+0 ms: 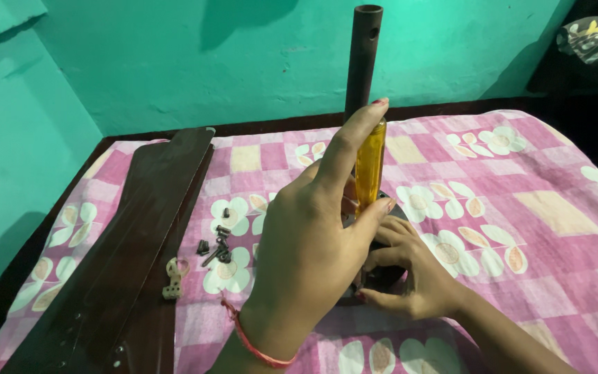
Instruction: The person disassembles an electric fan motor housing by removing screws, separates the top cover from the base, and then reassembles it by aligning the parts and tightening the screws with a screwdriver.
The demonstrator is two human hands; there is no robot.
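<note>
My left hand (pixel 313 242), with a red thread at the wrist, is shut on the yellow handle of a screwdriver (pixel 369 166) held upright, index finger along its top. The screwdriver's tip is hidden behind the hand. My right hand (pixel 410 273) grips the side of a dark round fan motor (pixel 389 273), which lies on the bed and is mostly covered by both hands. A dark metal rod (pixel 363 59) rises straight up from the motor behind the screwdriver.
Long dark brown fan blades (pixel 140 235) lie stacked on the left of the pink flowered bedsheet (pixel 534 208). Several small dark screws (pixel 217 248) and a cream plastic piece (pixel 173 277) lie beside them. A turquoise wall (pixel 174 62) stands behind.
</note>
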